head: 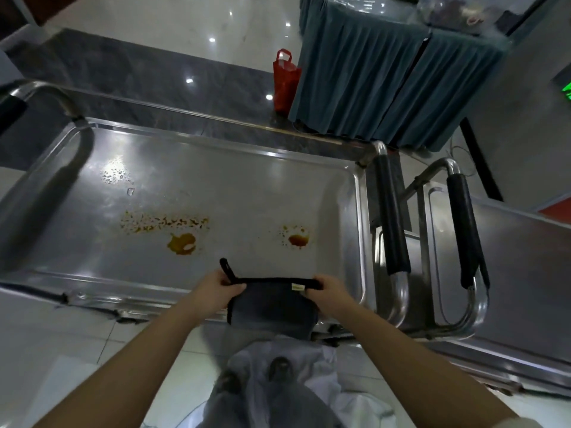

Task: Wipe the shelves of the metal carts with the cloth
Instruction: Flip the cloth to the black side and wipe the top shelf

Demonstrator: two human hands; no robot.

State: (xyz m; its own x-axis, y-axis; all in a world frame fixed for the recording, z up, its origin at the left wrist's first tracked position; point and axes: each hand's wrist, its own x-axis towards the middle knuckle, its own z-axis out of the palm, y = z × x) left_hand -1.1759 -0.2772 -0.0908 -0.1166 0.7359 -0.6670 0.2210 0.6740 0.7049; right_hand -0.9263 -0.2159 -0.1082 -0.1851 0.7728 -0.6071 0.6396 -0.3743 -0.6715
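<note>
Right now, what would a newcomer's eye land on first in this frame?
The orange-yellow spill and a red-brown spill on the metal cart's top shelf. At its near edge, the left hand and right hand hold a dark cloth stretched between them.

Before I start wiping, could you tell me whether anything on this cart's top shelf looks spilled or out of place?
Yes. The top shelf carries a yellow-orange blob with a crusty speckled streak above it, a reddish-brown spot towards the right, and water droplets at far left. Both hands grip the dark cloth at the near rim.
</note>
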